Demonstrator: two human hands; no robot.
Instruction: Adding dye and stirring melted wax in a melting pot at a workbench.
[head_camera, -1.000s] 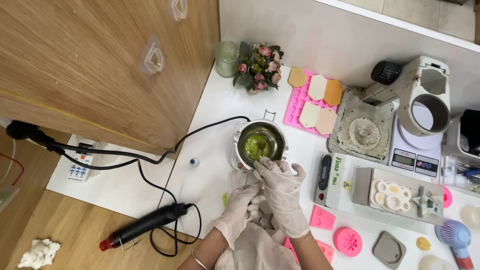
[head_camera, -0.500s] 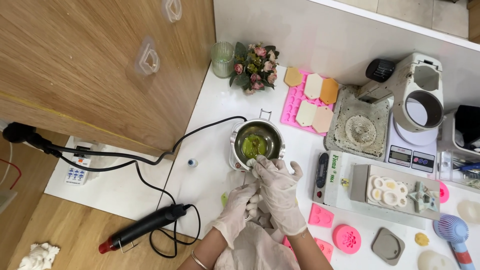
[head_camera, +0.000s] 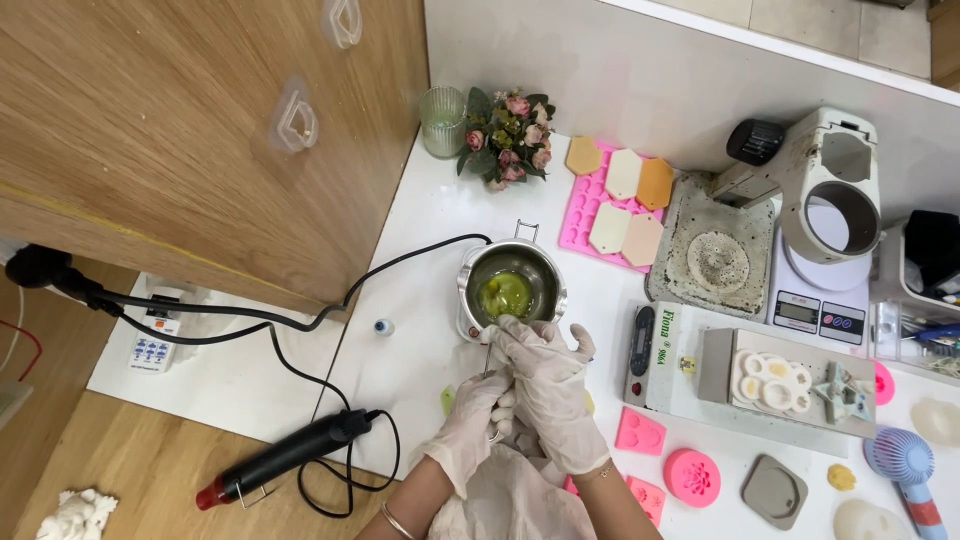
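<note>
Gripping a thin tool – gloved right hand (head_camera: 545, 385) | left hand (head_camera: 470, 425) closed beneath | melting pot (head_camera: 512, 285) – green wax.

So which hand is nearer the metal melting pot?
Right. The right hand touches the metal melting pot at its near rim; the left hand sits lower, further from it.

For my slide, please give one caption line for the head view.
Two gloved hands, left and right, meet beside a metal melting pot of green liquid on a white table.
</note>
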